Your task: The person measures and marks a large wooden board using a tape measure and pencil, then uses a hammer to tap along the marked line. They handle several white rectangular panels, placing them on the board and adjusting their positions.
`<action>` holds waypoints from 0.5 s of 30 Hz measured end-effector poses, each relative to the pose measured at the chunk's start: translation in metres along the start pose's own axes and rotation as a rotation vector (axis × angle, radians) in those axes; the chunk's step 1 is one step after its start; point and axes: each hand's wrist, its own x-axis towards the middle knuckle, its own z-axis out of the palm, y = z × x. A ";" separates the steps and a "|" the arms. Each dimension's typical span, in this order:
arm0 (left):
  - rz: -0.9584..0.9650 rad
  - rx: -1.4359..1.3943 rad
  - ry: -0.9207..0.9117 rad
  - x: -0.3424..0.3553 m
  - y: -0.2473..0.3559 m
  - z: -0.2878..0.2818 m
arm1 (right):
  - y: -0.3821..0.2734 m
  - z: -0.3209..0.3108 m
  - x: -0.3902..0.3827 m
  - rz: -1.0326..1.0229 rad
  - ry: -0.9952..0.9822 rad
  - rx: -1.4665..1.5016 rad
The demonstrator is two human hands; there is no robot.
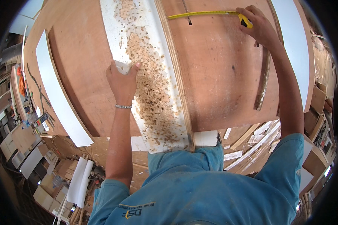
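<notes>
A long white board [157, 101], its face heavily pitted with brown glue-like spots and patches, lies lengthwise in front of me on a brown plywood surface [218, 75]. My left hand [122, 84] is closed on its left edge, thumb on top, with the other fingers partly hidden. Farther off on the right, my right hand [253, 24] grips a yellow and black tape measure [245, 21]. Its yellow blade [202, 13] runs out leftward across the plywood to the board's right edge. A small dark tip shows under my right hand; I cannot tell what it is.
A white strip [60, 86] lies along the left of the plywood, and another white panel [294, 48] along the right. A narrow wooden stick [263, 82] sits under my right forearm. Offcuts [255, 138] litter the floor; a white roll [80, 182] stands at lower left.
</notes>
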 end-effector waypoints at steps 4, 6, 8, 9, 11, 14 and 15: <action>-0.002 0.013 0.016 -0.001 -0.001 0.000 | -0.005 -0.003 -0.001 0.023 -0.015 0.004; 0.044 0.028 0.069 -0.001 -0.008 0.006 | -0.002 0.000 -0.001 0.000 0.008 -0.014; 0.121 0.012 0.147 0.000 -0.015 0.010 | 0.000 0.001 -0.002 0.007 0.011 -0.011; 0.109 0.006 0.136 0.000 -0.015 0.010 | -0.003 0.001 -0.002 0.023 0.001 0.000; 0.086 -0.007 0.114 0.001 -0.017 0.010 | -0.006 0.000 -0.002 0.038 -0.009 0.005; 0.122 -0.010 0.143 0.002 -0.019 0.011 | -0.005 -0.002 -0.002 0.024 -0.006 -0.022; 0.122 -0.013 0.139 0.002 -0.018 0.011 | -0.003 -0.001 -0.002 0.017 -0.006 -0.033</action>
